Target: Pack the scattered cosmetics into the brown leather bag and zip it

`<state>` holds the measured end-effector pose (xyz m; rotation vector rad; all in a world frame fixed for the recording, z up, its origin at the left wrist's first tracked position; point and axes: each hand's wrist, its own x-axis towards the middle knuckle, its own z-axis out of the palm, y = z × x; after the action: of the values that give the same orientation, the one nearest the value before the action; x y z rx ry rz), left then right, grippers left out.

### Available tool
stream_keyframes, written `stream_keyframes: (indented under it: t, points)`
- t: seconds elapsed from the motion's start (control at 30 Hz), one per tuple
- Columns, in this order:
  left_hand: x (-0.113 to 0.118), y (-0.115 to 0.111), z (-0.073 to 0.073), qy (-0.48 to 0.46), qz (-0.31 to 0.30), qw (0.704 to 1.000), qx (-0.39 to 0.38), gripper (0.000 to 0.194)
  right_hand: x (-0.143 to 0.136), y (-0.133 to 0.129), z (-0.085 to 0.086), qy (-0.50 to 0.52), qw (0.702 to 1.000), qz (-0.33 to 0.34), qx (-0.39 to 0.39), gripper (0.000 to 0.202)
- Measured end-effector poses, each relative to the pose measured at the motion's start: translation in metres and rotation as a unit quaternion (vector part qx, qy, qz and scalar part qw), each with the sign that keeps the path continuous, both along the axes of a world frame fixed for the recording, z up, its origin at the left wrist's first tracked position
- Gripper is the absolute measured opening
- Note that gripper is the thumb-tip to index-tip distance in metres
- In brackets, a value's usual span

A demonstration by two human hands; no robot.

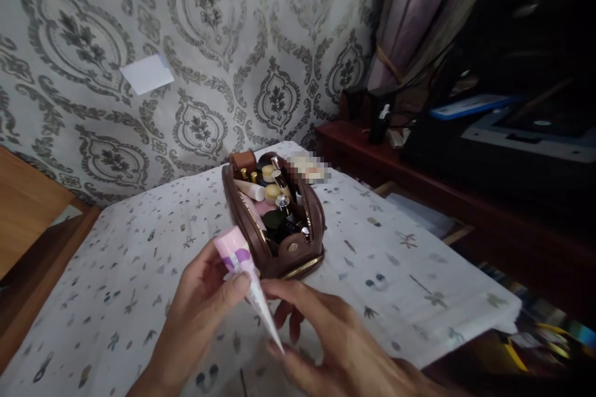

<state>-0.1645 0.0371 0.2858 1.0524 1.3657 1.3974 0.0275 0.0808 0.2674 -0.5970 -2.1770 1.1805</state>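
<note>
A pink, white and purple squeeze tube [251, 282] is tilted in front of me, its pink cap at the upper left and its flat end at the lower right. My left hand [205, 298] is closed round the cap end, thumb on top. My right hand [321, 329] touches the tube's side and its flat end with fingertips and thumb. Just beyond the hands stands a brown bag [314, 211], unzipped. Inside it are a beige tube [250, 189], round yellowish jars [273, 193], silver-capped bottles and other small cosmetics.
The bag rests on a white patterned cloth [400, 273]. Behind it is a patterned wall with a white card [147, 74]. At right are a dark red shelf [344, 136], an open drawer [419, 214] and dark equipment. Wooden furniture [37, 211] stands at left.
</note>
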Motion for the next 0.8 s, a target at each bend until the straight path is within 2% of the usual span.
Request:
stream_keyframes:
  t: [0.07, 0.17, 0.3, 0.37, 0.5, 0.63, 0.7, 0.8]
  points:
    - [0.002, 0.008, 0.005, 0.036, -0.013, 0.999, 0.008, 0.045, -0.002, 0.004, -0.005, 0.072, 0.996, -0.025, 0.050, 0.028]
    - [0.004, 0.020, 0.015, 0.106, -0.016, 0.994, 0.015, 0.038, -0.006, 0.016, -0.004, 0.150, 0.981, -0.049, 0.113, 0.016]
    - [-0.003, 0.039, 0.026, 0.202, -0.011, 0.978, 0.042, 0.033, -0.007, 0.043, 0.012, 0.138, 0.979, -0.103, 0.108, 0.022]
    - [-0.010, 0.048, 0.028, 0.261, 0.020, 0.962, 0.071, 0.030, -0.007, 0.059, 0.021, 0.124, 0.980, -0.115, 0.100, 0.027]
    - [-0.028, 0.063, 0.026, 0.385, 0.107, 0.908, 0.125, 0.025, -0.013, 0.089, 0.030, 0.060, 0.981, -0.129, 0.130, 0.027]
    - [-0.044, 0.078, 0.020, 0.469, 0.135, 0.856, 0.172, 0.022, -0.021, 0.105, 0.031, -0.012, 0.980, -0.094, 0.174, 0.023]
    - [-0.050, 0.085, 0.015, 0.475, 0.131, 0.852, 0.178, 0.024, -0.027, 0.109, 0.029, -0.027, 0.979, -0.077, 0.189, 0.023]
    - [-0.054, 0.093, 0.003, 0.421, 0.119, 0.884, 0.163, 0.030, -0.035, 0.114, 0.025, -0.051, 0.974, -0.073, 0.210, 0.025]
